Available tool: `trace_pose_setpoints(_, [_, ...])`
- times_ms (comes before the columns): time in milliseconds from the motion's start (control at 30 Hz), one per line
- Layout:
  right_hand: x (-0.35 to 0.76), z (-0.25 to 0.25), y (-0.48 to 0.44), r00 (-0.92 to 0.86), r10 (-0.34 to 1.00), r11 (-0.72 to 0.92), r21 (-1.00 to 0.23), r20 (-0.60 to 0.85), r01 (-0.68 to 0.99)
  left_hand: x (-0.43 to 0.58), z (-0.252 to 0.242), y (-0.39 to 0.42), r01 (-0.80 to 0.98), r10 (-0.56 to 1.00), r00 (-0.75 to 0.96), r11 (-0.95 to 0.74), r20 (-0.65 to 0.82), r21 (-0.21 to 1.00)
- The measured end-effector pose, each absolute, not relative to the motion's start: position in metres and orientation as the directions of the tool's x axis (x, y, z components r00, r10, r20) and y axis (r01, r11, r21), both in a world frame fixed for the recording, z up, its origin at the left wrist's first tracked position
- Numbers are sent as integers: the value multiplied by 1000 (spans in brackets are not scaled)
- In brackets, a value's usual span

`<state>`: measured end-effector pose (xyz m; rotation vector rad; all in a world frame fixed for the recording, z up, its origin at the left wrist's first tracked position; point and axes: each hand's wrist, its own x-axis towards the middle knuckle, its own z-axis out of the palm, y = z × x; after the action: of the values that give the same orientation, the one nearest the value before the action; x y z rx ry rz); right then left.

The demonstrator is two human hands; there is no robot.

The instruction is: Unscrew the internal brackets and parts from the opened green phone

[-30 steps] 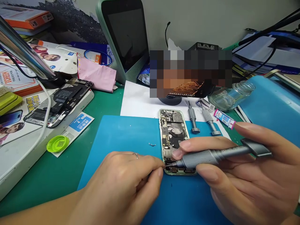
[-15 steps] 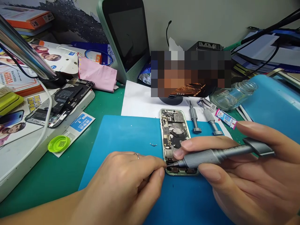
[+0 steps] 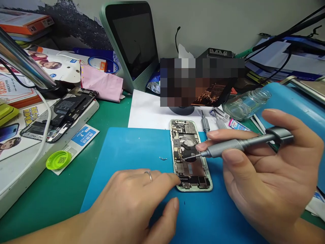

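Observation:
An opened phone with its inner parts bare lies on a blue mat. My right hand is closed around a grey precision screwdriver, whose thin tip points left over the middle of the phone; whether it touches cannot be told. My left hand, wearing a ring, has its index finger at the phone's lower left edge and its thumb apart below, with nothing visible between them. Tiny metal parts lie on the mat left of the phone. A second grey screwdriver rests beyond the phone, partly hidden by my right hand.
Another opened phone part lies on a white box at left, near a green cap. Toward the back stand a screen device and, to the right, a glass jar. A lamp post rises at far left.
The screwdriver has moved up from my left fingertips to over the phone's middle. My left thumb and index finger have parted. The whole view has shifted slightly.

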<state>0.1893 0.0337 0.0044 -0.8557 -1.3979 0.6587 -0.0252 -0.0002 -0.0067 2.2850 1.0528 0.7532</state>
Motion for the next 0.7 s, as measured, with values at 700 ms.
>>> trace_pose_setpoints(700, [187,4,34,42,816,552,-799,576,237,-22,-11,-1,603,656,684,-754,319,259])
